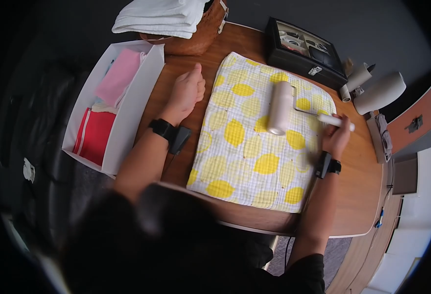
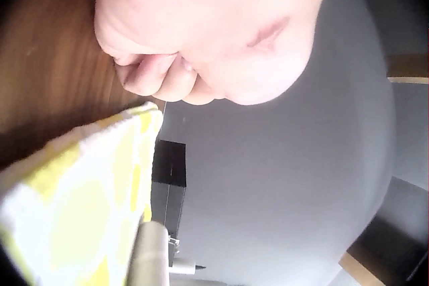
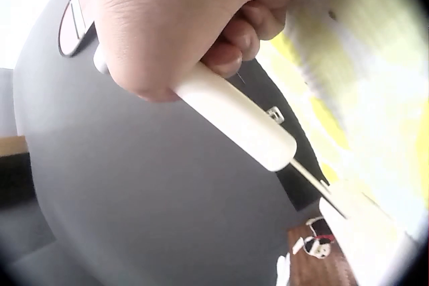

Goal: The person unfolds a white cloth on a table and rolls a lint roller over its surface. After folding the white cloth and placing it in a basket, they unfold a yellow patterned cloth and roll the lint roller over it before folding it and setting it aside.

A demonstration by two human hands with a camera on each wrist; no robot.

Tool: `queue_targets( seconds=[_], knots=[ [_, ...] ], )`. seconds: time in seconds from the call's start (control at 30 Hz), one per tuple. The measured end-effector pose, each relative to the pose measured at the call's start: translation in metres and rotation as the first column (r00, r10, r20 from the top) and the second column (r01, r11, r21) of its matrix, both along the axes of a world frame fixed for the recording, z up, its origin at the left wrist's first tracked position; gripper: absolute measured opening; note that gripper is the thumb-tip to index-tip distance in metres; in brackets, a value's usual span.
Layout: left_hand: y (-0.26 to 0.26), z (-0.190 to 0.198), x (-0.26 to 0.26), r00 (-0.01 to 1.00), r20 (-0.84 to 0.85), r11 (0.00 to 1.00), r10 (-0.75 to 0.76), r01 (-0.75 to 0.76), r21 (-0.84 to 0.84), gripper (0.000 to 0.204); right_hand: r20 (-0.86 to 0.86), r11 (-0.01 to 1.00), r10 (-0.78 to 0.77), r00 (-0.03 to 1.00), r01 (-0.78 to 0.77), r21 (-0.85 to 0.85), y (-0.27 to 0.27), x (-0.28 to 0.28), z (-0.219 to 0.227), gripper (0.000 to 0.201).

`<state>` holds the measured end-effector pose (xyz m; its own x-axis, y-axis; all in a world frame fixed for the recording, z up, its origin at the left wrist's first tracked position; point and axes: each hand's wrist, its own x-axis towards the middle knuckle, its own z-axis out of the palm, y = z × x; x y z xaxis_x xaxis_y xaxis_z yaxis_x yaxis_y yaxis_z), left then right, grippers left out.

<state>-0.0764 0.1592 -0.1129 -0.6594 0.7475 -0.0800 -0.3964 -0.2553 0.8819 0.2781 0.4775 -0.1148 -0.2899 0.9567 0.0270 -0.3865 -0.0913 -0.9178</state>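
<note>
A yellow-and-white lemon-print cloth [image 1: 235, 161] lies flat on the wooden table. My right hand [image 1: 336, 134] grips the white handle of a lint roller [image 1: 280, 110] at the cloth's right edge. The roller's pale cylinder overlaps the upper middle of the cloth. Up close in the right wrist view, the right hand [image 3: 181, 24] has its fingers curled round the handle [image 3: 234, 122]. My left hand [image 1: 188, 93] is beside the cloth's left edge, its fingers folded in and nothing held. The left wrist view shows the same curled fingers of the left hand [image 2: 201, 31] near the cloth's corner [image 2: 144, 122].
A white box [image 1: 127, 105] with pink and red folded fabric stands at left. Behind it, white folded cloth [image 1: 159, 17] tops a brown woven basket [image 1: 196, 44]. A black glass-lidded case [image 1: 303, 51] sits at the back. White rolls [image 1: 360, 77] and a white vase-like object [image 1: 381, 93] stand back right.
</note>
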Motion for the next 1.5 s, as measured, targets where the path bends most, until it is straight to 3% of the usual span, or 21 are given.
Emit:
queue_targets(
  seconds=[0.07, 0.17, 0.3, 0.37, 0.4, 0.5, 0.6, 0.63, 0.67, 0.8, 0.9, 0.93, 1.0, 1.07, 1.13, 1.23, 1.27, 1.33, 1.37, 1.43, 1.5],
  knots=[
    [0.0, -0.009, -0.005, 1.0, -0.017, 1.0, 0.014, -0.013, 0.02, 0.044, -0.124, 0.998, 0.056, 0.991, -0.055, 0.015, 0.025, 0.022, -0.01, 0.032],
    [0.003, -0.016, -0.006, 0.993, -0.118, 0.999, 0.0, -0.004, -0.04, 0.035, -0.016, 0.994, -0.094, 0.995, 0.093, -0.062, 0.017, 0.014, -0.004, 0.028],
    [0.015, -0.02, 0.009, 0.885, -0.466, 0.991, 0.011, -0.073, -0.116, 0.027, 0.056, 0.994, 0.104, 0.993, -0.102, -0.037, -0.05, -0.032, 0.033, 0.021],
    [0.016, -0.018, 0.014, 0.79, -0.613, 0.971, -0.009, -0.14, -0.195, 0.023, 0.083, 0.958, 0.284, 0.955, -0.287, 0.022, -0.071, -0.039, 0.036, 0.02],
    [0.015, -0.017, 0.014, 0.731, -0.682, 0.97, -0.016, -0.154, -0.188, 0.021, 0.112, 0.973, 0.23, 0.967, -0.228, -0.028, -0.093, -0.047, 0.046, 0.023],
    [0.011, -0.021, 0.013, 0.529, -0.848, 0.967, -0.024, -0.203, -0.154, 0.016, 0.183, 0.918, 0.396, 0.9, -0.393, -0.054, -0.11, -0.039, 0.046, 0.025],
    [0.01, -0.026, 0.01, 0.294, -0.955, 0.949, -0.042, -0.286, -0.13, 0.017, 0.273, 0.934, 0.342, 0.899, -0.358, 0.008, -0.12, -0.023, 0.056, 0.021],
    [0.009, -0.027, 0.01, 0.217, -0.974, 0.931, -0.064, -0.339, -0.136, 0.018, 0.255, 0.989, 0.146, 0.956, -0.146, -0.016, -0.123, -0.024, 0.059, 0.022],
    [0.006, -0.027, 0.01, 0.14, -0.986, 0.91, -0.092, -0.391, -0.14, 0.02, 0.21, 0.992, 0.126, 0.97, -0.121, -0.036, -0.1, -0.012, 0.047, 0.022],
    [0.004, -0.027, 0.007, 0.172, -0.966, 0.837, -0.191, -0.486, -0.252, 0.027, 0.045, 0.995, 0.063, 0.997, -0.06, -0.076, -0.059, 0.011, 0.038, 0.024],
    [0.003, -0.022, 0.007, 0.144, -0.962, 0.782, -0.232, -0.56, -0.273, 0.039, 0.172, 0.995, 0.089, 0.981, -0.08, -0.057, -0.096, -0.011, 0.038, 0.023],
    [0.003, -0.023, 0.009, 0.131, -0.96, 0.755, -0.246, -0.595, -0.275, 0.046, 0.359, 0.956, 0.115, 0.926, -0.201, 0.214, -0.114, -0.019, 0.029, 0.023],
    [0.004, -0.028, 0.011, 0.113, -0.945, 0.699, -0.308, -0.646, -0.306, 0.059, 0.477, 0.839, 0.303, 0.825, -0.468, 0.278, -0.146, -0.032, 0.019, 0.025],
    [0.004, -0.036, 0.006, 0.109, -0.912, 0.63, -0.395, -0.69, -0.355, 0.073, 0.391, 0.798, 0.537, 0.747, -0.6, 0.051, -0.167, -0.043, 0.033, 0.028],
    [0.004, -0.037, 0.005, 0.119, -0.896, 0.615, -0.428, -0.688, -0.386, 0.076, 0.417, 0.776, 0.601, 0.682, -0.622, -0.103, -0.179, -0.05, 0.049, 0.031],
    [0.002, -0.036, 0.006, 0.131, -0.891, 0.606, -0.435, -0.689, -0.397, 0.078, 0.36, 0.926, 0.365, 0.859, -0.377, -0.038, -0.154, -0.035, 0.042, 0.032],
    [0.002, -0.035, 0.006, 0.134, -0.893, 0.608, -0.43, -0.688, -0.396, 0.079, 0.398, 0.944, 0.245, 0.884, -0.311, 0.109, -0.132, -0.026, 0.027, 0.026],
    [0.001, -0.029, 0.006, 0.152, -0.885, 0.61, -0.441, -0.672, -0.419, 0.08, 0.299, 0.981, 0.139, 0.944, -0.172, 0.087, -0.082, -0.004, 0.02, 0.019],
    [-0.001, -0.026, 0.006, 0.159, -0.88, 0.61, -0.448, -0.665, -0.431, 0.08, 0.175, 0.988, 0.133, 0.976, -0.118, -0.098, -0.07, 0.001, 0.027, 0.017],
    [-0.004, -0.021, 0.002, 0.174, -0.88, 0.615, -0.443, -0.655, -0.439, 0.083, 0.204, 0.996, 0.071, 0.976, -0.081, 0.041, -0.064, 0.007, 0.023, 0.02],
    [-0.006, -0.018, -0.003, 0.179, -0.885, 0.619, -0.43, -0.655, -0.433, 0.084, 0.098, 0.983, 0.168, 0.981, -0.158, -0.097, -0.069, 0.006, 0.031, 0.021]
  ],
)
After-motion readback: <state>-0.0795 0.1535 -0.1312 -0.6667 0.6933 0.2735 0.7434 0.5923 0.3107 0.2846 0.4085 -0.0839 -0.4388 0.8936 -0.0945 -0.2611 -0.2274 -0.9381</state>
